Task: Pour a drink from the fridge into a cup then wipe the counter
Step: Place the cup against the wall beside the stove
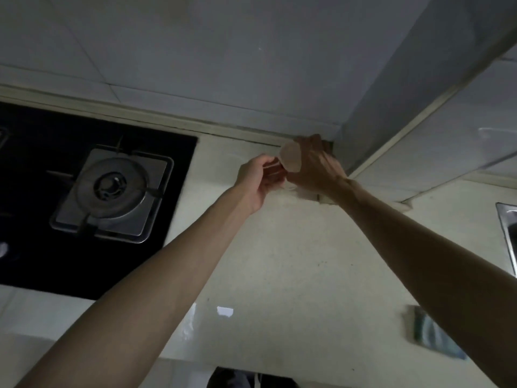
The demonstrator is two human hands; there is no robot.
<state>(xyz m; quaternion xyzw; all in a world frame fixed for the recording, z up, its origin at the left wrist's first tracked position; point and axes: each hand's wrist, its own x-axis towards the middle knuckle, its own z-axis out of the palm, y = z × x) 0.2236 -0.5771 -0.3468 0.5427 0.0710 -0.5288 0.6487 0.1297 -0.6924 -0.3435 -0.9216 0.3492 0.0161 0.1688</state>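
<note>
Both hands meet at the back corner of the pale counter (279,261). My right hand (313,166) grips a clear plastic cup (291,158) that lies tilted, its round end facing me. My left hand (256,177) pinches the cup's other end, or a second cup nested in it (272,169); I cannot tell which. Something white (305,193) lies on the counter under my right hand, mostly hidden. A folded blue-green cloth (430,334) lies on the counter at the lower right, beside my right forearm. No drink or fridge is in view.
A black gas hob (42,163) with a steel burner (114,194) fills the left. A steel sink edge (507,233) shows at the far right. Tiled walls (223,65) close the corner behind the hands.
</note>
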